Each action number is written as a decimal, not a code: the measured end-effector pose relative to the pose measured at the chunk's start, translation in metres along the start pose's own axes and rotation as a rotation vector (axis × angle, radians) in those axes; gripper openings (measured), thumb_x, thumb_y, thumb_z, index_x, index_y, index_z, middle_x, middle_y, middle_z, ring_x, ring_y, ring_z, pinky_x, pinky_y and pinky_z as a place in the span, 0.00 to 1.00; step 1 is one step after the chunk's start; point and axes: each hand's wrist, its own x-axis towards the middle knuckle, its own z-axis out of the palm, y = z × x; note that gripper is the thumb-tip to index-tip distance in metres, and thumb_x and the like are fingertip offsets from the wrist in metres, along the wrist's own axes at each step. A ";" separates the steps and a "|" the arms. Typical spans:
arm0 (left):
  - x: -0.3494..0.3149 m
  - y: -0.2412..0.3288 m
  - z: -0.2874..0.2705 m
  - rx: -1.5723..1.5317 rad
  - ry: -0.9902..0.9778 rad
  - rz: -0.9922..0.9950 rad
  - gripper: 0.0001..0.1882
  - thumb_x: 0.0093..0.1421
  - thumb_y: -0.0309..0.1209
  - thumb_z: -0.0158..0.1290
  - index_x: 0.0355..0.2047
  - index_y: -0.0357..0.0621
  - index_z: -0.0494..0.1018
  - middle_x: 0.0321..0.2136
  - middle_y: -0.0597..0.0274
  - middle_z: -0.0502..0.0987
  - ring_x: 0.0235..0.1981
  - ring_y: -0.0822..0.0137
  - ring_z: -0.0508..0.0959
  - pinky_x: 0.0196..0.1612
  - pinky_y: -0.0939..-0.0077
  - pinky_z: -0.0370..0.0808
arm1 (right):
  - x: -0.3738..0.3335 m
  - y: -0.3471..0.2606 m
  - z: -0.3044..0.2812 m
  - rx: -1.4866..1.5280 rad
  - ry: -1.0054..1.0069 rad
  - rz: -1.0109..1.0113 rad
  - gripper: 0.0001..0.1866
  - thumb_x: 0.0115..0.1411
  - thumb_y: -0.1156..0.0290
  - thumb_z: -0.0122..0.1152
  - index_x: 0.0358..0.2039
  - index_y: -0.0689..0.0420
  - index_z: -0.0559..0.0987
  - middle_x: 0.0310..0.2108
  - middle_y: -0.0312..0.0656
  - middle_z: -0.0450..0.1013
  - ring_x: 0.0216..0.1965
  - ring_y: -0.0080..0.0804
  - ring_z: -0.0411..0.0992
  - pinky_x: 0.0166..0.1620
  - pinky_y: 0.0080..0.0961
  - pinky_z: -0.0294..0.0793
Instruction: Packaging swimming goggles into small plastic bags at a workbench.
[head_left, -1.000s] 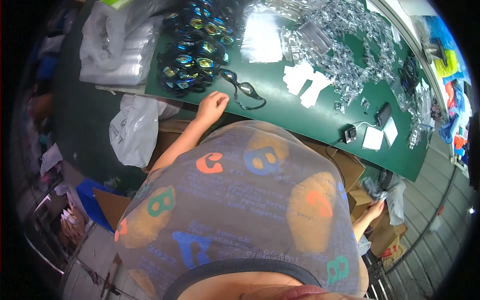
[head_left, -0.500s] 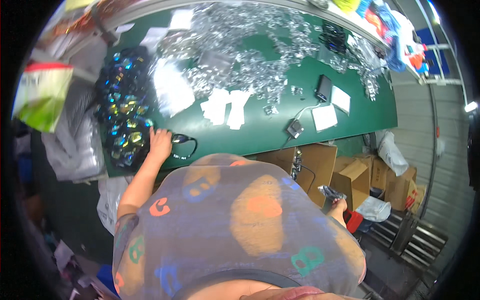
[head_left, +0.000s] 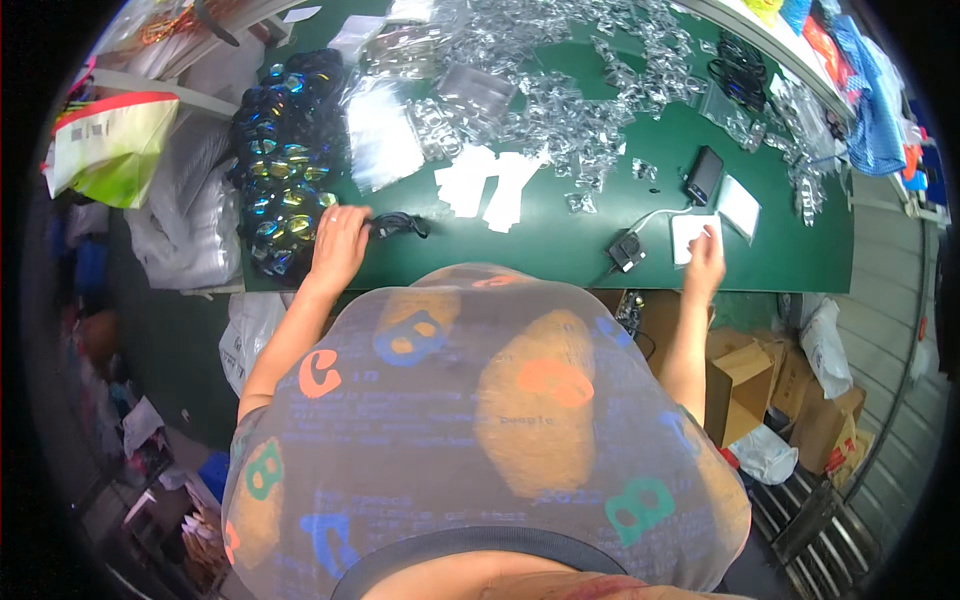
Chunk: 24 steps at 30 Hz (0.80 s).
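Observation:
At the left of the table, my left hand (head_left: pixel 341 243) is closed around one end of a black looped cord piece (head_left: pixel 400 226). It stays beside a heap of black pieces with shiny iridescent facets (head_left: pixel 292 150). My right hand (head_left: pixel 706 262) reaches over the front right of the table. Its fingertips are drawn together on the right side of a white square stack (head_left: pixel 684 240); whether they grip a sheet is too small to tell. A second white square (head_left: pixel 738 208) lies just beyond, near a black box-shaped device (head_left: pixel 704 174) wired to a small black block (head_left: pixel 627 251).
Many small clear plastic packets (head_left: pixel 570 110) spread across the back of the green table (head_left: pixel 560 255). White paper strips (head_left: pixel 512 190) and a clear bag stack (head_left: pixel 384 145) lie mid-left. A black cable bundle (head_left: pixel 738 68) sits at the back right. Cardboard cartons (head_left: pixel 742 390) stand below the right edge.
My right hand has risen from beside the cartons to the white square, and the dark packet it held is gone from it. The black cord piece by my left hand now lies more bunched.

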 end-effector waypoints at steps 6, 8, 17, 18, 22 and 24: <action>0.028 0.056 -0.033 -0.029 0.370 -0.024 0.22 0.52 0.16 0.55 0.49 0.43 0.76 0.40 0.53 0.75 0.46 0.50 0.76 0.58 0.51 0.71 | -0.077 -0.195 0.192 -0.025 -0.825 -0.885 0.50 0.49 0.57 0.78 0.68 0.62 0.62 0.67 0.53 0.63 0.67 0.52 0.61 0.68 0.44 0.59; 0.028 0.073 -0.035 -0.182 0.368 -0.127 0.19 0.52 0.16 0.55 0.44 0.42 0.77 0.43 0.53 0.76 0.45 0.50 0.78 0.47 0.59 0.76 | -0.105 -0.211 0.232 0.094 -0.978 -1.034 0.44 0.54 0.58 0.74 0.67 0.59 0.64 0.65 0.54 0.64 0.65 0.55 0.62 0.67 0.44 0.59; -0.049 0.036 0.047 -0.843 -0.161 -0.813 0.11 0.64 0.29 0.45 0.44 0.39 0.71 0.30 0.51 0.77 0.29 0.55 0.79 0.36 0.61 0.77 | -0.013 -0.155 0.382 -0.324 -1.065 -0.716 0.16 0.64 0.61 0.54 0.49 0.49 0.83 0.42 0.51 0.80 0.45 0.54 0.78 0.49 0.47 0.77; -0.056 0.033 0.058 -0.847 -0.151 -0.830 0.11 0.64 0.29 0.45 0.44 0.39 0.71 0.30 0.51 0.77 0.29 0.55 0.79 0.36 0.61 0.77 | -0.007 -0.171 0.395 -0.421 -0.981 -0.710 0.17 0.65 0.59 0.54 0.48 0.51 0.83 0.42 0.51 0.81 0.45 0.54 0.78 0.49 0.47 0.77; -0.056 0.034 0.071 -1.517 0.107 -1.001 0.10 0.67 0.29 0.45 0.45 0.40 0.71 0.24 0.68 0.68 0.24 0.74 0.70 0.31 0.74 0.78 | 0.006 -0.193 0.431 -0.831 -0.913 -0.720 0.21 0.63 0.53 0.57 0.38 0.58 0.84 0.39 0.51 0.81 0.44 0.54 0.79 0.49 0.46 0.77; -0.052 0.032 0.063 -1.649 0.156 -0.998 0.10 0.69 0.30 0.45 0.45 0.40 0.71 0.26 0.66 0.71 0.26 0.71 0.73 0.33 0.72 0.79 | 0.013 -0.180 0.445 -0.873 -0.903 -0.720 0.22 0.63 0.51 0.58 0.38 0.58 0.85 0.40 0.53 0.81 0.44 0.53 0.79 0.49 0.46 0.78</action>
